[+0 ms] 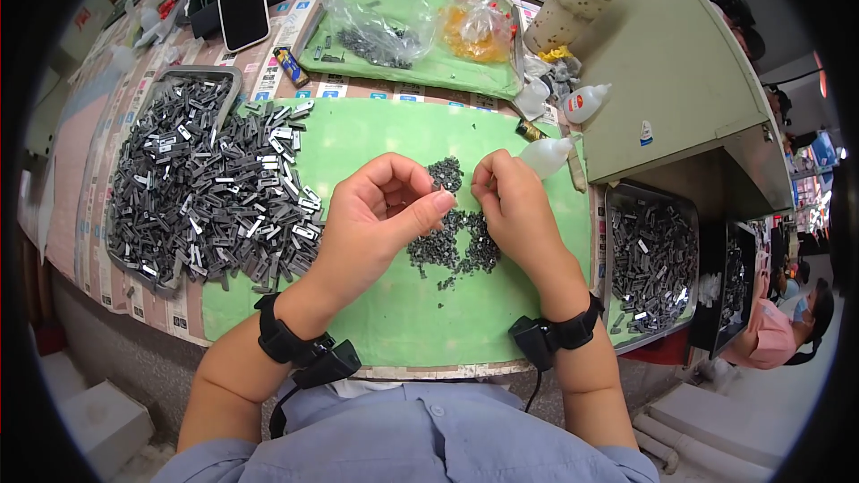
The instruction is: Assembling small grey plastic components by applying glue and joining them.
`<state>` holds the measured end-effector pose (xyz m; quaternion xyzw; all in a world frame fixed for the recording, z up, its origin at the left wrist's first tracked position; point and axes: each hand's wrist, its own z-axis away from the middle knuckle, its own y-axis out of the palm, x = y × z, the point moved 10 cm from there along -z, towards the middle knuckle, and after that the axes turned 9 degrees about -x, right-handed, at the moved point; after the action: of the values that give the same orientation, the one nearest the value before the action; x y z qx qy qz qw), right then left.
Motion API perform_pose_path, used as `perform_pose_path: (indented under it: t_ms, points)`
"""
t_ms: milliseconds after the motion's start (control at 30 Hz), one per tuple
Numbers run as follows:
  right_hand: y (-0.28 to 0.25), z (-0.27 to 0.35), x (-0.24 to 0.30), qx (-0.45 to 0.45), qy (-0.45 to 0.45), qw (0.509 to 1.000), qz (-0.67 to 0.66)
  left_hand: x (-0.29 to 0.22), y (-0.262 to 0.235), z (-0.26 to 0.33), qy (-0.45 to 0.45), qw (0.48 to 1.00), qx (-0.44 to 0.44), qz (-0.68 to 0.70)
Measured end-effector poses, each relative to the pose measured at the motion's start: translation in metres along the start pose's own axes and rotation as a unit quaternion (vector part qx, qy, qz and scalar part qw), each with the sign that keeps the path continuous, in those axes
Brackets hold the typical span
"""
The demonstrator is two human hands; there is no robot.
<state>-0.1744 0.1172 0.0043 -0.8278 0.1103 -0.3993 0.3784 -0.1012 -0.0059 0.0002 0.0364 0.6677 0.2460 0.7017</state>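
My left hand (380,206) is at the middle of the green cloth (358,322), its fingers curled and the thumb against them. Whatever it pinches is too small or too hidden to name. Beside it, my right hand (519,206) has its fingertips pressed together, and what lies between them is hidden. The two hands are apart. Between and below them is a loose pile of tiny dark grey parts (456,241). Left of my left hand, a large heap of flat dark grey and silvery strip-like pieces (233,188) spills from a metal tray (234,80) onto the cloth.
A green-lined tray (403,80) at the back holds plastic bags. A phone (243,7) stands back left. White squeeze bottles (548,155) and a cream lidded bottle (573,4) stand right, near a grey-green cabinet (671,80). Another tray of pieces (653,255) lies right. A person in pink (774,331) sits beyond.
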Motion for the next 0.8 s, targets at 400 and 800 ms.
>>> perform_pose_path:
  t_ms: [400, 800]
  points:
    - [-0.038, 0.005, 0.041, -0.107, -0.019, 0.942, -0.319, 0.01, 0.015, 0.004, -0.05, 0.994, 0.061, 0.073]
    - [-0.05, 0.008, 0.047, -0.141, -0.083, 0.95, -0.265, -0.005, 0.028, 0.013, -0.009, 0.992, 0.117, 0.042]
